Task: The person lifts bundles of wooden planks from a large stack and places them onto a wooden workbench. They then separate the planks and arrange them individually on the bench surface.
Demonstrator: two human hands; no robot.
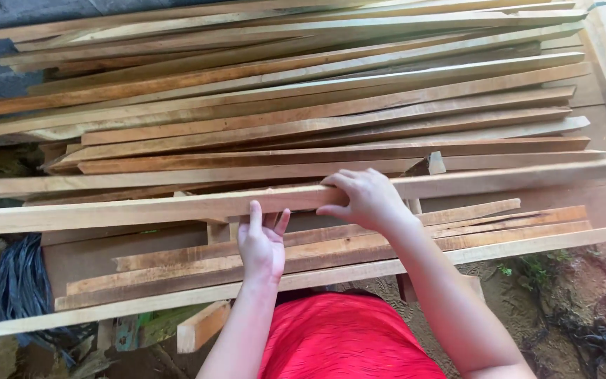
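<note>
Nearest, the left hand (262, 242) presses flat, fingers spread, against the near edge of a long slat (142, 208) lying across the bench (601, 130). Just beyond, the right hand (365, 198) curls over the same slat, wrist bent, gripping it. Rough edges could splinter skin; I judge a tug might also shift the loose stack (303, 91) behind.

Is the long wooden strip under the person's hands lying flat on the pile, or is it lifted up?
Cannot tell for sure. The long strip runs across the pile; the right hand grips it, and the left hand touches it from below.
</note>
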